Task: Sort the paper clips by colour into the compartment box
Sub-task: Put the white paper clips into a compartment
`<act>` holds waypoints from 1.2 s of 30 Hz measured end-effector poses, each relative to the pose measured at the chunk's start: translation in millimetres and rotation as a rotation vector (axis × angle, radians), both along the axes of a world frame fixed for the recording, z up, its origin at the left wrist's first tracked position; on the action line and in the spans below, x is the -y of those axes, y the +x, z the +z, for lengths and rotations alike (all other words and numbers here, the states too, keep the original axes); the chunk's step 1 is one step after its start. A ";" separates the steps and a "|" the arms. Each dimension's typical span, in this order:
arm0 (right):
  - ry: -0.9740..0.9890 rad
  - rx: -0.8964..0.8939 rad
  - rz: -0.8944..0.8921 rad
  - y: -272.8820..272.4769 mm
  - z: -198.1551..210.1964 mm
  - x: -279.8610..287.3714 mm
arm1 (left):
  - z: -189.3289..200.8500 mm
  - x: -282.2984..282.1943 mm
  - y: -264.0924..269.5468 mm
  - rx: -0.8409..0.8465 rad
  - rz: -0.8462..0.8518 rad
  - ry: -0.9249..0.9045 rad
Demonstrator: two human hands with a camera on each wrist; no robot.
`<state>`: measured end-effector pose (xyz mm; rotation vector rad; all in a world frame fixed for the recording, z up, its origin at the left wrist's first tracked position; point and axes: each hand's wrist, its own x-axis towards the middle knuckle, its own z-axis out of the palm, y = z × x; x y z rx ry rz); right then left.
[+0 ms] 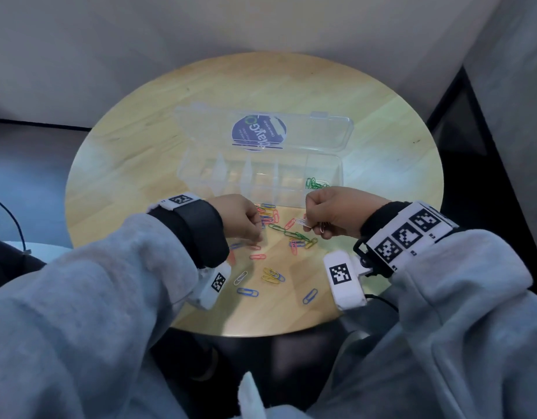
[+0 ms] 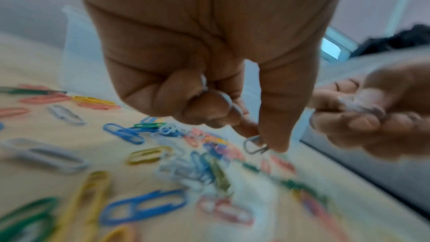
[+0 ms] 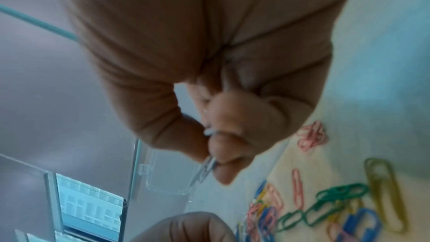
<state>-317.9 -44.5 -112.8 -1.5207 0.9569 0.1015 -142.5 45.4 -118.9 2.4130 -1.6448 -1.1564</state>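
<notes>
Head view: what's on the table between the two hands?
Between the left hand and right hand lie loose mixed-colour clips and a linked green chain on the table, seen in the head view.

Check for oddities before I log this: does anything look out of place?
Mostly not. Loose clips lie scattered on the table, some green ones hooked in a chain; only green clips sit in the box.

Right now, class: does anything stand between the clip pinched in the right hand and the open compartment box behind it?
Nothing visible does. The right hand pinches a pale clip just in front of the compartment box, whose lid lies folded back, leaving the compartments open on top. Only the box's low front wall must be cleared.
</notes>
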 end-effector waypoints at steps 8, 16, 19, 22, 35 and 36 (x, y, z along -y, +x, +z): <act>0.173 0.273 -0.186 1.3 15.8 3.3 | 21.6 7.2 -2.2 -0.651 0.488 -0.085; 0.374 0.481 -0.506 11.9 21.6 13.4 | 35.1 25.2 4.1 -0.782 0.598 -0.250; 0.412 0.521 -0.585 16.7 22.6 21.7 | 40.6 36.9 3.5 -0.796 0.610 -0.265; 0.452 0.550 -0.634 20.1 22.0 29.6 | 47.0 49.3 -1.6 -0.834 0.605 -0.265; 0.526 0.536 -0.570 40.3 10.8 33.6 | 41.7 71.4 -6.7 -0.830 0.647 -0.292; 0.522 0.515 -0.557 41.2 11.0 33.0 | 40.9 71.2 -7.5 -0.823 0.645 -0.284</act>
